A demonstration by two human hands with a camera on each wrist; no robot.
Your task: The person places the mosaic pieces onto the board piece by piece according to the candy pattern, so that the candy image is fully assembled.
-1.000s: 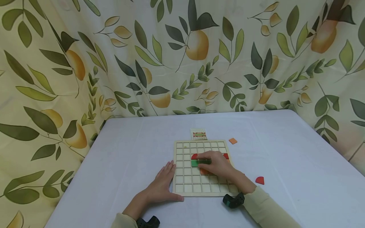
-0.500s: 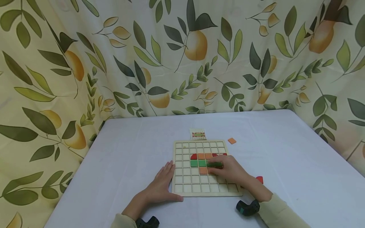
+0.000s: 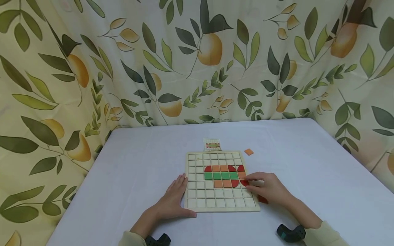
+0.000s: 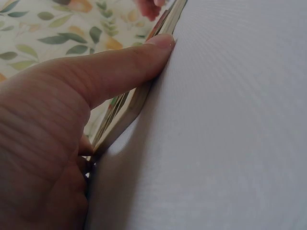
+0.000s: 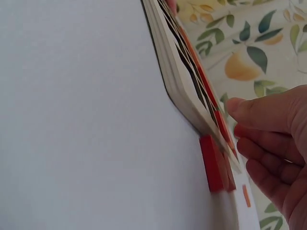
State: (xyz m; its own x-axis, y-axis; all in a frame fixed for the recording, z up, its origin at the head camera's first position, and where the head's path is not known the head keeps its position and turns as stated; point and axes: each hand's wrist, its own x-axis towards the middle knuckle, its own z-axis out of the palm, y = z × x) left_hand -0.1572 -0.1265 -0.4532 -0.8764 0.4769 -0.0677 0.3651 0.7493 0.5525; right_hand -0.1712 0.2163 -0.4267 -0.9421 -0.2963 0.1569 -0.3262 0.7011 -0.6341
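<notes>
A wooden grid board lies on the table, with red rounded pieces, orange squares and a row of green squares in its cells. My left hand holds the board steady, its straight fingers along the left edge and its thumb at the front left corner. Over the right edge hovers my right hand, thumb and fingers apart with nothing visible between them. Its fingertips are beside a red quarter-round piece. Another red piece sits on the table against the board's edge, partly hidden by that hand in the head view.
A small pattern card lies behind the board. To its right, an orange square rests loose on the white tablecloth. A leaf-and-fruit patterned curtain hangs behind the table.
My right hand has moved right across the board from over the green row to the right edge, uncovering the green squares and red pieces. My left hand has stayed in place.
</notes>
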